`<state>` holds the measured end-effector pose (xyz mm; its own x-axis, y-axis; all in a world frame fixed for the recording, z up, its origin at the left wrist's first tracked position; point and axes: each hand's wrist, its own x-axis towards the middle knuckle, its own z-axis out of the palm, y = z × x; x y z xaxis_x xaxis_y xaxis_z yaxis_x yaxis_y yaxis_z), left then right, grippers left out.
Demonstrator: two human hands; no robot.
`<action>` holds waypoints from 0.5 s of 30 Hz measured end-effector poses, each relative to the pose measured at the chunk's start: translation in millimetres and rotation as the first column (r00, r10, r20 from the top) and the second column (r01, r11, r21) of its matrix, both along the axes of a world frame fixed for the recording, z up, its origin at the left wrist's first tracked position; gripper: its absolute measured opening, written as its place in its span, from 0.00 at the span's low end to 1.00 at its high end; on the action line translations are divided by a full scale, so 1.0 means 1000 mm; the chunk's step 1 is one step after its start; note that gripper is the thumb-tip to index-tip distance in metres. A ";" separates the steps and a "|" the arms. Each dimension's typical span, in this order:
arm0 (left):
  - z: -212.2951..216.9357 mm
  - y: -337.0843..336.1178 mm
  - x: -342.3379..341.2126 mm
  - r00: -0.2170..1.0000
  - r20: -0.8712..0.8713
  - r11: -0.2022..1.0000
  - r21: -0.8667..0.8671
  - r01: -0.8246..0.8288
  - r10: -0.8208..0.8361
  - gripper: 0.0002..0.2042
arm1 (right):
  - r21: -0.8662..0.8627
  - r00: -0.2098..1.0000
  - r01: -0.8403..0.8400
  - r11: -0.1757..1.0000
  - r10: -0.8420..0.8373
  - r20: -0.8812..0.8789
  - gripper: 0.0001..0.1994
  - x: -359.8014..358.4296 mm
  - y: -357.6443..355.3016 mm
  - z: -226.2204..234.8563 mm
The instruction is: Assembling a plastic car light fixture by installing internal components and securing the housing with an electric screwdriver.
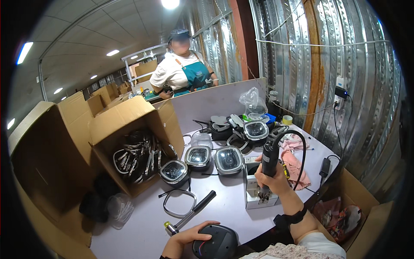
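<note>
My right hand [276,182] is closed round a black corded electric screwdriver [270,159], held upright. The screwdriver's lower end is over a small open box [258,203] with small metal parts in it. At the table's near edge my left hand [189,235] grips a black rounded housing [217,242], thumb on top and fingers along its far side. A red and a blue wire show on the housing. Just beyond my left hand lies a hammer [189,216] with a black handle, beside a loose grey rounded frame [180,203].
Several lamp-like units with clear fronts [228,160] stand mid-table. An open carton [125,129] of grey frames is at the left, near clear plastic covers [120,210]. Pink cloths [294,168] lie right; another carton [340,207] stands beside the table. A person [183,71] stands behind the partition [207,108].
</note>
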<state>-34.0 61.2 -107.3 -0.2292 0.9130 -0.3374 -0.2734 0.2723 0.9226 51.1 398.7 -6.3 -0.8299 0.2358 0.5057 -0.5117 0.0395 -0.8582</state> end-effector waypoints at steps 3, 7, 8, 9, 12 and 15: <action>-0.004 0.000 -0.002 1.000 0.019 1.000 0.010 0.012 -0.012 0.45 | -0.056 0.988 0.155 0.986 -0.155 0.000 0.24 0.001 -0.013 0.000; -0.005 -0.001 -0.003 0.999 -0.030 0.998 0.047 0.039 -0.037 0.48 | -0.052 0.970 0.233 0.971 -0.236 -0.060 0.24 0.002 -0.021 -0.005; -0.005 -0.002 -0.003 0.999 -0.031 0.998 0.046 0.034 -0.032 0.48 | -0.064 0.951 0.297 0.953 -0.301 -0.074 0.22 0.002 -0.025 -0.004; -0.006 -0.003 -0.003 0.999 -0.027 0.999 0.038 0.025 -0.024 0.48 | -0.077 0.927 0.358 0.930 -0.364 -0.088 0.20 0.001 -0.028 -0.004; -0.011 -0.004 -0.004 0.999 -0.025 0.997 0.064 0.030 -0.029 0.46 | -0.086 0.899 0.426 0.901 -0.432 -0.068 0.20 0.001 -0.028 -0.004; -0.010 -0.004 -0.003 0.999 -0.014 0.996 0.081 0.031 -0.030 0.43 | -0.052 0.927 0.367 0.929 -0.370 -0.060 0.21 0.001 -0.024 -0.002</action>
<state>-37.1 57.0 -116.9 -0.2049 0.9438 -0.2592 -0.2539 0.2045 0.9454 51.8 374.3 -8.6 -0.6449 0.5392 0.5416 -0.5243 0.2034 -0.8269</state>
